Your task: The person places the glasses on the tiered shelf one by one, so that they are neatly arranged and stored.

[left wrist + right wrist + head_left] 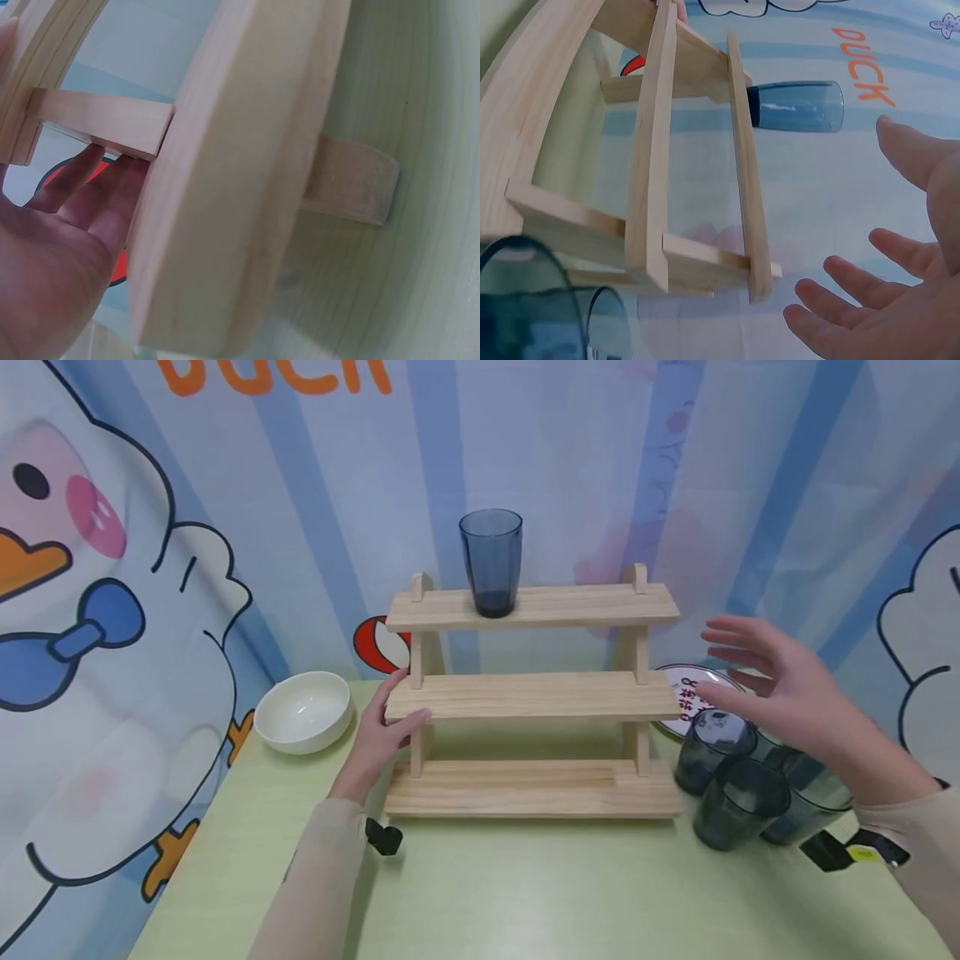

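Observation:
A three-tier wooden shelf [532, 695] stands in the middle of the table. My left hand [381, 739] grips the left end of its middle board, thumb on the front edge and fingers behind; in the left wrist view the fingers [101, 191] reach round the wood. One blue-grey drinking glass [492, 564] stands upright on the top board, left of centre. To the right of the shelf my right hand [787, 685] is in the air with spread fingers, holding nothing. Just below it several dark glasses [742, 802] stand grouped on the table.
A white bowl [303, 712] sits on the table left of the shelf. Behind the grouped glasses lies a patterned plate [686, 681], partly hidden. A curtain with duck pictures [360, 527] hangs right behind the table [525, 893].

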The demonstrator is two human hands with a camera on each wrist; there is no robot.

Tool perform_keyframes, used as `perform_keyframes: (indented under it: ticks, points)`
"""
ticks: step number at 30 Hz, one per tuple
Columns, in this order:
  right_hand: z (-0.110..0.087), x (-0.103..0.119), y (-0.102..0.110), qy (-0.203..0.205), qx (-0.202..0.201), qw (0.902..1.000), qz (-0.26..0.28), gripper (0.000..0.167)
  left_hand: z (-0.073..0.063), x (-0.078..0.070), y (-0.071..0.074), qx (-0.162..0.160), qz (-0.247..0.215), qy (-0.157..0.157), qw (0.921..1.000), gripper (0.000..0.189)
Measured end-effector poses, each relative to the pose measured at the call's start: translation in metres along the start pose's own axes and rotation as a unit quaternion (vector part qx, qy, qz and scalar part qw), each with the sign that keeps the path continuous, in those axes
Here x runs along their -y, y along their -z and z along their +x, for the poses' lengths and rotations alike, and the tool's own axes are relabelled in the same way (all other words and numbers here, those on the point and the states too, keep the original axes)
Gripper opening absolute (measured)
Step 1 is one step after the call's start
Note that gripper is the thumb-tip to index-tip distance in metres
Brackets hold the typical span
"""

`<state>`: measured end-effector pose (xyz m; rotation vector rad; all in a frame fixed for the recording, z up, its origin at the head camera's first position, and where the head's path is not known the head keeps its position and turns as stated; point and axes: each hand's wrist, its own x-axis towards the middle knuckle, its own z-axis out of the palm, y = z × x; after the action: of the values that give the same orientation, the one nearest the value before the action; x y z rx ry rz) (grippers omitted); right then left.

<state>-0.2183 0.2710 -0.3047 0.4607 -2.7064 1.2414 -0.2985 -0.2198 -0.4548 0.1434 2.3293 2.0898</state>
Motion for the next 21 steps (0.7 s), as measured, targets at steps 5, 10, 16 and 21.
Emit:
perform_keyframes:
  ticks: [5, 10, 16, 21]
  points:
    - [-0.021, -0.018, 0.006, -0.002, -0.016, 0.9994, -0.031, 0.074, 0.001, 0.0, 0.0, 0.0, 0.003, 0.005, 1.0, 0.077]
    - [-0.045, -0.037, 0.007, -0.015, -0.044, 0.9972, -0.058, 0.077, 0.001, -0.001, 0.0, 0.003, 0.004, 0.006, 1.0, 0.077]
    - [-0.072, -0.068, 0.006, -0.054, -0.071, 0.9934, -0.072, 0.08, 0.001, -0.001, 0.0, 0.006, 0.003, 0.001, 1.0, 0.077]
    - [-0.088, -0.09, 0.002, -0.081, -0.087, 0.9894, -0.083, 0.081, 0.001, 0.0, 0.0, 0.006, 0.003, 0.0, 1.0, 0.077]
